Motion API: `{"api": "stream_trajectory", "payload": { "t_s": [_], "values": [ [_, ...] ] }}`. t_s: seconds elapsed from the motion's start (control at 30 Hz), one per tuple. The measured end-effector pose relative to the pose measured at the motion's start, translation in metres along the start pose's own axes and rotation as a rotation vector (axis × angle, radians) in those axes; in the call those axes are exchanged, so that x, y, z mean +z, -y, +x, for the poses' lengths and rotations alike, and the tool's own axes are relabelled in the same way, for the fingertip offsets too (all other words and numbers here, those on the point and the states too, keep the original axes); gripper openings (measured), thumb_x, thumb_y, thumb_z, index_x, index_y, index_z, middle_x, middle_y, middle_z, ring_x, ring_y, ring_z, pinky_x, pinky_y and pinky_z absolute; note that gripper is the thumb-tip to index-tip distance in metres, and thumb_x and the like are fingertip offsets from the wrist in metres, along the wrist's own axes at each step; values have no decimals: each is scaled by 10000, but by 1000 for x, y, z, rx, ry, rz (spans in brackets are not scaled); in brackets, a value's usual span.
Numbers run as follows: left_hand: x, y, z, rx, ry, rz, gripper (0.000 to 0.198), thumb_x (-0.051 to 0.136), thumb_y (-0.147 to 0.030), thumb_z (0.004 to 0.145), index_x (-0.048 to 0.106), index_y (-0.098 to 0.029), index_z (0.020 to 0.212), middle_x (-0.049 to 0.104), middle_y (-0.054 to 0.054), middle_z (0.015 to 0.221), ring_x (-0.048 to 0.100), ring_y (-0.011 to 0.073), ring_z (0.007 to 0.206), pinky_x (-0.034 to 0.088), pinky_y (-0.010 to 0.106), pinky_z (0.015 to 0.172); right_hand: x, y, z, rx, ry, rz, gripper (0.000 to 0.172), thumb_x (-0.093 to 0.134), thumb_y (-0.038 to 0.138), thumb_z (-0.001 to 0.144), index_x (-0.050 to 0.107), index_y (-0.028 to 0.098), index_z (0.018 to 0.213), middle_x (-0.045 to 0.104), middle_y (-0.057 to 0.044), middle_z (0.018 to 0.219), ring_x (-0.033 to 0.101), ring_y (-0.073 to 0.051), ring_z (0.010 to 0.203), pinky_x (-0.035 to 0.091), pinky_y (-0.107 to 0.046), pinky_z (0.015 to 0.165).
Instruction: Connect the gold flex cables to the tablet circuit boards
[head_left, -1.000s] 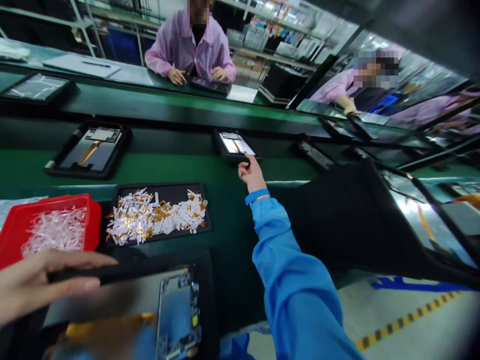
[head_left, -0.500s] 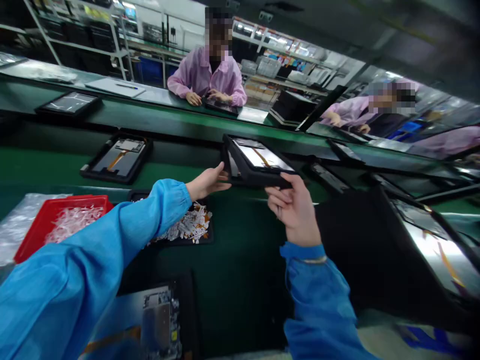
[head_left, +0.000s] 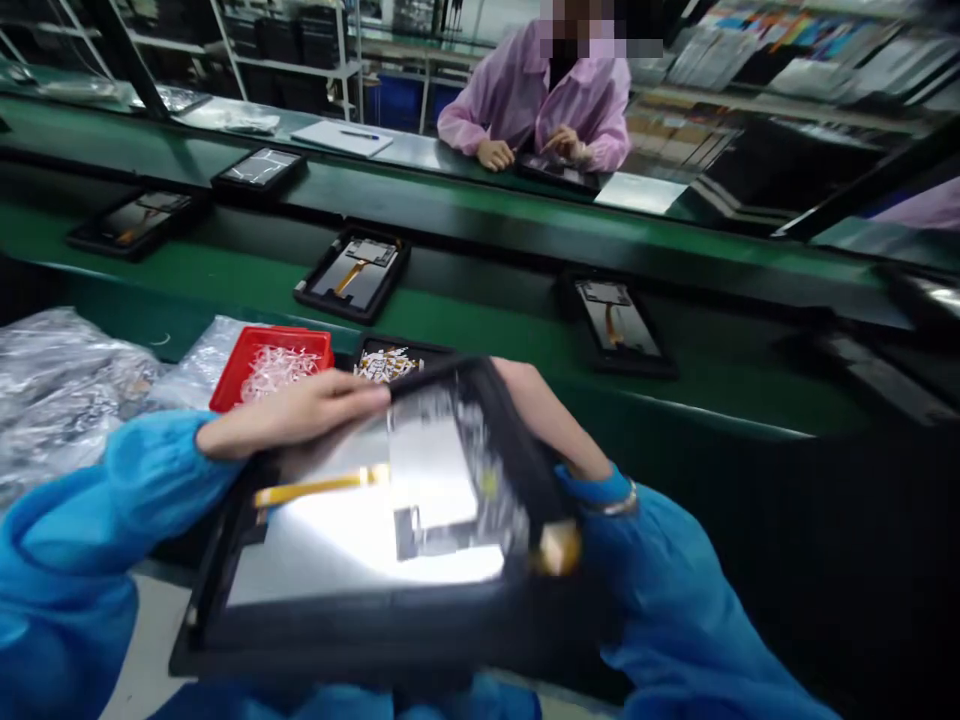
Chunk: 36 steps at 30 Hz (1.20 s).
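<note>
Both hands hold a black foam tray (head_left: 360, 630) tilted up in front of me, smeared a little by motion. In it lies an opened tablet's silvery back (head_left: 322, 555), with a circuit board and an orange ribbon cable (head_left: 319, 487). My left hand (head_left: 300, 412) grips the tray's upper left edge, its fingers pressed together. At the upper right my right hand (head_left: 551, 415) wraps round the rim, with most of its fingers hidden behind the tray. Just beyond the left hand stand a red bin (head_left: 244, 362) of clear plastic strips and a black tray (head_left: 435, 352) of small white and orange pieces.
Tablet trays (head_left: 352, 272) lie spaced along the green belt (head_left: 465, 320), one tray (head_left: 619, 325) beyond my right hand. Plastic bags (head_left: 67, 390) are heaped at left. Across the belt, a person in a pink jacket (head_left: 540, 95) works at a bench.
The tray that my right hand held over the belt is out of my hands. The one with the circuit board, lying before me earlier, is now lifted in both hands. My view has turned left.
</note>
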<state>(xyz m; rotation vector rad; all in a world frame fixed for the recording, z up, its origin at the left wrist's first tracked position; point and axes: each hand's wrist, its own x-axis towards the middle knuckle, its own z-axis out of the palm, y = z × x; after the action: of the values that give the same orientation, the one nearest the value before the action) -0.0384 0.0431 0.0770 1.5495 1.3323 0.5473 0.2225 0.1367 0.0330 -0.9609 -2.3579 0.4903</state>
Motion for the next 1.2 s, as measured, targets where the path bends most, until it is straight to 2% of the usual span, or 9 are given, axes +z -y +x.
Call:
{"api": "stream_trajectory", "payload": {
  "t_s": [0.1,0.17,0.27,0.37,0.47,0.6,0.77,0.93,1.2],
  "values": [
    [23,27,-18,73,106,257,427,635,-609,852,683,-186,820,586,-13,602,530,131,554,367,211,533,26,-16,31,146,115,81,203,652,318,924,638,123,867,617,20,741,527,-58,529,465,-204,520],
    [39,40,-21,136,112,386,421,592,-583,896,664,-169,870,551,-6,600,499,140,540,355,231,535,39,-20,47,220,143,113,159,753,249,815,650,134,855,614,3,788,493,-60,512,421,-217,502],
    [51,51,-20,273,93,506,406,455,-510,987,645,-154,940,626,68,816,579,194,734,453,287,673,50,-19,63,268,152,136,288,867,149,608,663,158,811,553,-5,802,502,-106,639,413,-248,595],
    [47,51,-19,415,77,549,362,380,-411,1027,635,-155,995,620,112,1050,588,220,934,495,356,841,53,-16,67,296,162,170,288,868,110,545,648,172,721,494,1,763,481,-145,728,405,-276,680],
    [38,46,-15,509,56,537,296,381,-324,1034,622,-154,1003,600,98,1077,579,190,963,498,334,875,50,-15,63,339,179,246,265,848,135,561,613,172,676,505,-4,763,488,-145,717,418,-288,678],
    [26,40,0,537,-40,498,230,416,-280,1024,612,-160,1006,589,68,1009,575,165,910,488,300,827,41,-9,51,397,218,429,264,776,316,699,549,187,740,590,-7,716,579,-142,626,474,-295,611],
    [13,28,27,500,-218,396,146,488,-247,990,587,-151,940,576,43,966,571,140,845,470,269,768,19,16,36,380,101,606,421,803,503,668,568,189,820,642,-9,764,606,-122,630,511,-278,602],
    [15,15,39,559,-216,231,171,572,-317,966,590,-158,905,621,-9,835,594,96,742,474,192,656,7,46,18,349,-6,812,368,866,445,631,667,176,784,651,4,751,568,-92,583,505,-259,577],
    [26,9,21,678,-322,123,157,650,-267,928,621,-155,823,610,-17,781,551,87,738,441,207,709,10,65,-8,341,-16,879,182,889,302,640,738,201,637,664,-9,757,592,-100,710,470,-226,632]
  ]
}}
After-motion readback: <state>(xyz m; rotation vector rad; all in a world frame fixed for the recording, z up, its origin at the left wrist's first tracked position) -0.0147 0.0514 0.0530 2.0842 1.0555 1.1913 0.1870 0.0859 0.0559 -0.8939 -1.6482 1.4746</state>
